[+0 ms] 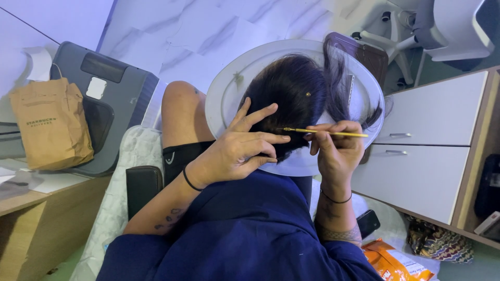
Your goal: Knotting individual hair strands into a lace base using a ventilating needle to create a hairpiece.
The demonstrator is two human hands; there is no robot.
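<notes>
I am holding a thin yellow needle tool (325,132) in my right hand (337,151), fingers pinched together around its rear half. The tool is slender and straight, yellow along its length, with a darker fine tip. Its long axis is lying nearly level across the view, tip pointing toward my left hand (237,151) and its back end sticking out past my right fingers toward the white drawers (422,151). The tip is meeting the edge of the dark wig (297,91), just beside my left fingertips (284,139). My left hand is pressing flat on the wig, fingers spread apart and closing on nothing. The wig is sitting on a round white board (224,99) in my lap, one long lock trailing over the far rim. A brown paper bag (52,125) is standing well apart on my left.
</notes>
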